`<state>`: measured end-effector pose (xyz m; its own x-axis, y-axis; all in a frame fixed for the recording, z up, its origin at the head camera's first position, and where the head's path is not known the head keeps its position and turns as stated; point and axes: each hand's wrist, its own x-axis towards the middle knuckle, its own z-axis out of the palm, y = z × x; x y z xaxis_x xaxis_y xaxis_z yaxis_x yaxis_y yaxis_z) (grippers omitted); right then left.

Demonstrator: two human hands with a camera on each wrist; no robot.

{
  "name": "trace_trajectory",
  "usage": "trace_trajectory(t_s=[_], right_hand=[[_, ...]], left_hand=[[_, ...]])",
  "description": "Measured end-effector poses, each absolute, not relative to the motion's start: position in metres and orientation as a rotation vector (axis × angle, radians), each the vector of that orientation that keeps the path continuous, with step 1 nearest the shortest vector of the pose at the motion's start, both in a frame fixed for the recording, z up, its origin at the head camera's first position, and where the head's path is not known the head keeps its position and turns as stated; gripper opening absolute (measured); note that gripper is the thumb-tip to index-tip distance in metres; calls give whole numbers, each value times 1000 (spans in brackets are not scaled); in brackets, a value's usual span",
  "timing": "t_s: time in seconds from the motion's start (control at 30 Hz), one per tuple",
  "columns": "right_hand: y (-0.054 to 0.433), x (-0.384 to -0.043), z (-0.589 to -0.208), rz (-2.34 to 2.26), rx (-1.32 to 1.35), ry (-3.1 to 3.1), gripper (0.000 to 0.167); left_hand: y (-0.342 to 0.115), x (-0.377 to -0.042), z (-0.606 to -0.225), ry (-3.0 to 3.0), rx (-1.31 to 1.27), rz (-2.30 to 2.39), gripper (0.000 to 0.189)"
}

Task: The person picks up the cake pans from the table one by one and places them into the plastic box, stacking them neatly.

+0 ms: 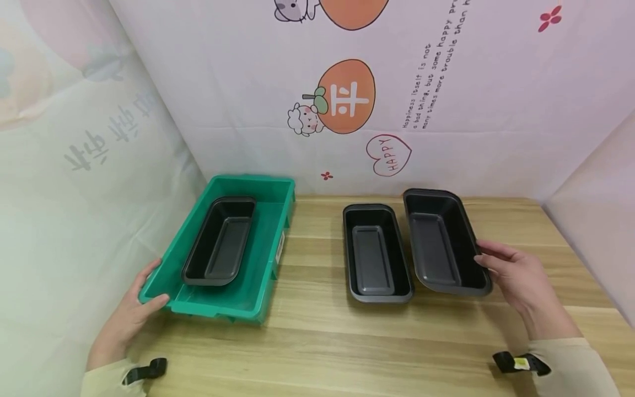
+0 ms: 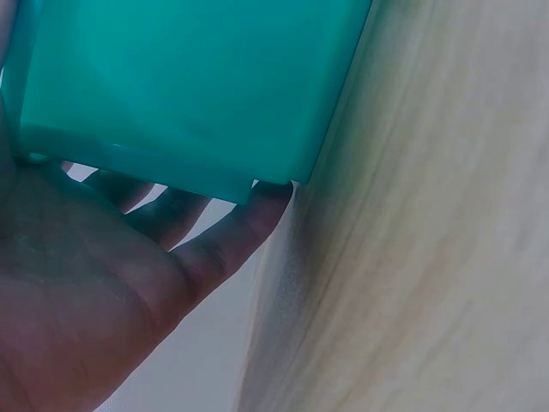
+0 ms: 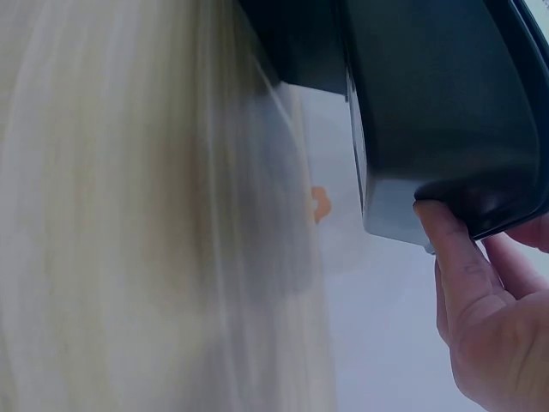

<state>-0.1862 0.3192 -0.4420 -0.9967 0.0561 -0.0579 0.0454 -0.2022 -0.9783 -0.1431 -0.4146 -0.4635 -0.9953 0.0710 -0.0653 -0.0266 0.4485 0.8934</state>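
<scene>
My left hand (image 1: 130, 315) grips the near left corner of a green plastic tray (image 1: 270, 256). The left wrist view shows fingers (image 2: 225, 245) against the outside of the tray wall. One dark grey loaf pan (image 1: 227, 251) lies inside that tray. On the right, my right hand (image 1: 521, 281) pinches the right rim of another loaf pan (image 1: 436, 253), thumb over the edge. In the right wrist view this held loaf pan (image 3: 437, 112) is off the tabletop, with fingers under its outer wall. A third loaf pan (image 1: 373, 264) stands on the table, just left of the held one.
The wooden table (image 1: 317, 347) runs back to a white printed sheet (image 1: 238, 88). More sheeting hangs at the left (image 1: 89, 220) and right (image 1: 605, 220) sides. Black straps with small devices sit on both wrists.
</scene>
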Motion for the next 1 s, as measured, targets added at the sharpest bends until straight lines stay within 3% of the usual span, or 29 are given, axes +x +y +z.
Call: trace_trajectory(t_s=[1.0], right_hand=[[249, -198, -412, 2478, -1, -1879, 37]], left_hand=[[-414, -142, -464, 2593, 58, 1622, 79]])
